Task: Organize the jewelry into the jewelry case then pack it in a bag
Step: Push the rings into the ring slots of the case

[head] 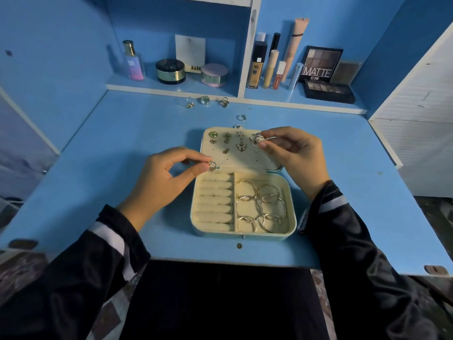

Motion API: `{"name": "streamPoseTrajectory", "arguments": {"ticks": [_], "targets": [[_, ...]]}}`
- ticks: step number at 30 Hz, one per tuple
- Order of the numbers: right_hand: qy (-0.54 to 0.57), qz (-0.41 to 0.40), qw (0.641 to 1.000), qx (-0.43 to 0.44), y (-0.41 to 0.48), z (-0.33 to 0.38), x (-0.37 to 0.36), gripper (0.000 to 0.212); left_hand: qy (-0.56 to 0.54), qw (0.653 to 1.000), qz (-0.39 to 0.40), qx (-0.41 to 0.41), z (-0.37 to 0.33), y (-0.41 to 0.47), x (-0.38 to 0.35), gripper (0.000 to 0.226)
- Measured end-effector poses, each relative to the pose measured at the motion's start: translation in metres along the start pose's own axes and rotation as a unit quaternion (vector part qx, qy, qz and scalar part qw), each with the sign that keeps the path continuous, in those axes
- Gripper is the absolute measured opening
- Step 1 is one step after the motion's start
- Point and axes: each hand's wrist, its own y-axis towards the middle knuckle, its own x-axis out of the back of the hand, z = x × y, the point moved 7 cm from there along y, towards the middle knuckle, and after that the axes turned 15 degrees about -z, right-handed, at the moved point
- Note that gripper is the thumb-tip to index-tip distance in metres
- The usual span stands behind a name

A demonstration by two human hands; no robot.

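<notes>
An open cream jewelry case (291, 224) lies in the middle of the blue desk. Its lid panel (245, 160) carries several earrings and pendants. Bangles (261, 204) fill the right compartment, and the ring rolls (214, 202) on the left hold nothing. My left hand (159, 185) pinches a silver ring (212, 166) just above the case's upper left corner. My right hand (296, 155) pinches another ring (258, 139) over the lid's top right corner. Several loose rings lie farther back: three (204, 101) by the shelf edge, two (241, 118) just behind the case.
A low shelf (171, 90) at the back holds a perfume bottle (133, 62), round compacts (170, 71), makeup tubes (270, 67) and eyeshadow palettes (321, 65). A white slatted panel (416, 123) stands at the right. Bare desk surface lies to both sides of the case.
</notes>
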Motion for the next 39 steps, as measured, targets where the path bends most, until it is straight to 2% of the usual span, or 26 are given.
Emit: {"name": "streamPoseTrajectory", "arguments": {"ticks": [8, 14, 20, 34, 39], "targets": [[0.001, 0.01, 1.0, -0.004, -0.016, 0.002, -0.003, 0.017, 0.035, 0.999, 0.015, -0.036, -0.009, -0.013, 0.002, 0.011], [0.001, 0.01, 1.0, -0.003, -0.02, 0.002, -0.001, 0.017, 0.034, 0.999, 0.02, -0.025, -0.007, -0.013, 0.002, 0.011], [0.0, 0.011, 1.0, -0.003, -0.021, 0.002, -0.001, 0.017, 0.007, 0.999, 0.035, 0.027, 0.0, -0.011, 0.001, 0.011], [-0.003, 0.016, 1.0, -0.007, -0.023, 0.003, -0.003, 0.018, 0.047, 0.998, 0.04, -0.015, -0.005, -0.012, 0.002, 0.015], [-0.01, 0.019, 1.0, -0.002, -0.023, 0.003, -0.004, 0.022, 0.048, 0.998, 0.041, 0.009, 0.002, -0.01, 0.002, 0.017]]}}
